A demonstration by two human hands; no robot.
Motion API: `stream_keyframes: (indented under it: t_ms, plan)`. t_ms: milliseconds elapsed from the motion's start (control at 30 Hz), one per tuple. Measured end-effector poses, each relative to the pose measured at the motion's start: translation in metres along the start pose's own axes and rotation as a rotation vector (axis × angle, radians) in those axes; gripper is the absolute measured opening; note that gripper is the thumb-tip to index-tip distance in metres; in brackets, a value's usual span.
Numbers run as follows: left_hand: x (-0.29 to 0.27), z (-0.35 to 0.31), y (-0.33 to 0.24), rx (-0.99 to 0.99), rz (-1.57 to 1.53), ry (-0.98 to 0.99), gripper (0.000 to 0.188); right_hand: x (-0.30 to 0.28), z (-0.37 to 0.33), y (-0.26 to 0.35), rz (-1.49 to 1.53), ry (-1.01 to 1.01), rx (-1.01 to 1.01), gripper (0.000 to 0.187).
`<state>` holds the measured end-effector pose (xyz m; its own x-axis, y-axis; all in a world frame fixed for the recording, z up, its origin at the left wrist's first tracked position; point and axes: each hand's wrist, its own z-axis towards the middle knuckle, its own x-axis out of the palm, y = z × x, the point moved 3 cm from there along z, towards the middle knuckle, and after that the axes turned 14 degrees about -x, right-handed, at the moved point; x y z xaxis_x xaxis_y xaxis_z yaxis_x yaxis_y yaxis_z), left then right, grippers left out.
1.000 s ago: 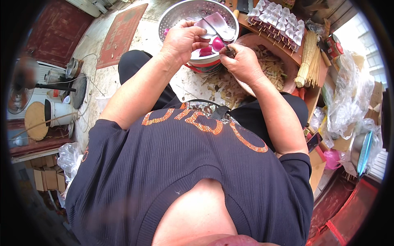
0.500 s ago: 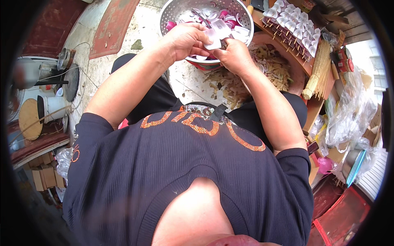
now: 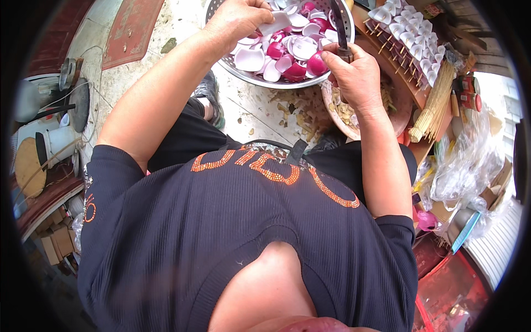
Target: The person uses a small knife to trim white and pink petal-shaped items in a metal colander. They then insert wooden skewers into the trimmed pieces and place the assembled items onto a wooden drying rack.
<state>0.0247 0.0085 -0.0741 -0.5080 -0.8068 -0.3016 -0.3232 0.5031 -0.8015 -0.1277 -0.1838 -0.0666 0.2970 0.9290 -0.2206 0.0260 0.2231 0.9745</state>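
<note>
A metal colander (image 3: 265,83) full of cut red onion pieces (image 3: 296,50), purple outside and white inside, stands in front of me at the top of the view. Over its left side, my left hand (image 3: 235,21) pinches a pale, curved onion piece (image 3: 275,23). My right hand (image 3: 358,76) is closed round the handle of a knife (image 3: 339,25) at the colander's right rim. The dark blade points away from me, above the onions. Part of the handle is hidden in my fingers.
Right of the colander, a pinkish basin (image 3: 398,119) holds peelings, with more scraps (image 3: 296,113) on the floor. Beyond it lie rows of skewered onion pieces (image 3: 409,36) and a bundle of bamboo skewers (image 3: 433,105). Clear plastic bags (image 3: 464,160) lie farther right; a round wooden board (image 3: 30,166) stands left.
My hands, together over the colander before, have moved apart. The left went up and left with an onion piece; the right went right with the knife, whose blade now points away from me.
</note>
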Motion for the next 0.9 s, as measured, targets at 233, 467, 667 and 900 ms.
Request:
stream_keyframes:
  t_ms: [233,467,667,900]
  plan:
    - [0.009,-0.001,-0.003,-0.090,-0.356,0.139,0.036,0.019,0.008,0.004,-0.217,0.072,-0.206,0.019]
    - [0.005,-0.004,0.000,-0.125,-0.557,0.232,0.017,0.036,0.011,0.011,-0.431,0.081,-0.419,0.019]
    - [0.001,-0.006,0.002,-0.127,-0.530,0.297,0.016,0.042,0.012,0.009,-0.446,0.082,-0.458,0.019]
    - [0.002,-0.006,-0.001,-0.215,-0.336,0.197,0.022,0.029,0.018,0.010,-0.205,0.005,-0.258,0.013]
